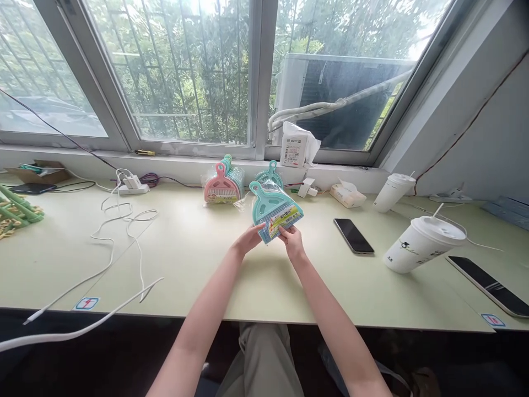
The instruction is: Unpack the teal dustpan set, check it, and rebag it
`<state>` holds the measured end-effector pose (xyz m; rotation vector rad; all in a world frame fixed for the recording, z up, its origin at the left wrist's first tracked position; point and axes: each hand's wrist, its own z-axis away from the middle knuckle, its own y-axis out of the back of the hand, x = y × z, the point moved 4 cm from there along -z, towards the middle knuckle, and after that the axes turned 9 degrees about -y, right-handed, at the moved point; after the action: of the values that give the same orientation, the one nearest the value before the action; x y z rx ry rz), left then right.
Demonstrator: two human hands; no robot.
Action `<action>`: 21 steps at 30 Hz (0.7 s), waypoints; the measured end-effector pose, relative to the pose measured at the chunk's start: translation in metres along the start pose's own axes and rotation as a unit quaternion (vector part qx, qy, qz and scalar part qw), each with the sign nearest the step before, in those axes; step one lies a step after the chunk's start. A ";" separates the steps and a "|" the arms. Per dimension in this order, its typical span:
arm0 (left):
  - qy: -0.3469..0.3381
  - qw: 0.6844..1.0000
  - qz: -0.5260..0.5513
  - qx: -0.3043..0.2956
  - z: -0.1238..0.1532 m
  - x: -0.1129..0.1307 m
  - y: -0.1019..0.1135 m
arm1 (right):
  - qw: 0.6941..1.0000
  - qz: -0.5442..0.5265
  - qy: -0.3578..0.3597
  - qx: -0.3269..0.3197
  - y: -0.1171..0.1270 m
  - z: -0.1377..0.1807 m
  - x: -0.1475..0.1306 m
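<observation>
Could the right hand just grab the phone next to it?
Probably yes. The phone lies flat on the desk just beside the right hand, with bare desk between them. But both that hand and the left hand are holding the teal dustpan set, so it would have to let go first.

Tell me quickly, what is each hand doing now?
Left hand: closed on the lower left edge of the teal dustpan set.
Right hand: closed on its lower right edge.
</observation>
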<state>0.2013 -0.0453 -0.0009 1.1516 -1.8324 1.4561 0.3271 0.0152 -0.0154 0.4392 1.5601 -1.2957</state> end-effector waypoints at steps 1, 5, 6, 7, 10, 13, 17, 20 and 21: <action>0.003 1.000 -0.012 -0.007 -0.001 -0.003 -0.002 | 1.000 -0.001 0.008 0.006 0.001 0.000 -0.003; -0.098 0.961 -0.133 0.221 -0.006 0.005 0.020 | 0.999 0.017 0.028 0.031 0.001 0.004 -0.011; -0.144 0.919 -0.185 0.317 -0.002 0.014 0.028 | 0.999 0.026 0.030 0.036 0.000 0.004 -0.012; -0.191 0.864 -0.243 0.397 0.004 0.025 0.033 | 0.998 0.036 0.031 0.039 -0.001 0.005 -0.013; -0.296 0.754 -0.419 0.410 0.013 0.054 0.027 | 0.997 0.064 0.026 0.042 -0.003 0.005 -0.011; -0.285 0.754 -0.548 0.221 0.007 0.058 0.007 | 0.995 0.094 0.020 0.038 -0.003 0.004 -0.006; -0.194 0.703 -0.679 0.082 0.003 0.038 -0.006 | 0.989 0.145 0.030 0.026 -0.004 0.002 0.000; -0.158 0.651 -0.739 0.068 0.003 0.028 -0.009 | 0.984 0.173 0.036 0.026 -0.004 -0.001 0.004; -0.155 0.637 -0.751 0.071 0.004 0.027 -0.010 | 0.983 0.176 0.036 0.024 -0.004 -0.002 0.005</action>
<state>0.1966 -0.0573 0.0254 2.1958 -0.2854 0.3164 0.3213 0.0143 -0.0178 0.7642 1.4335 -1.0539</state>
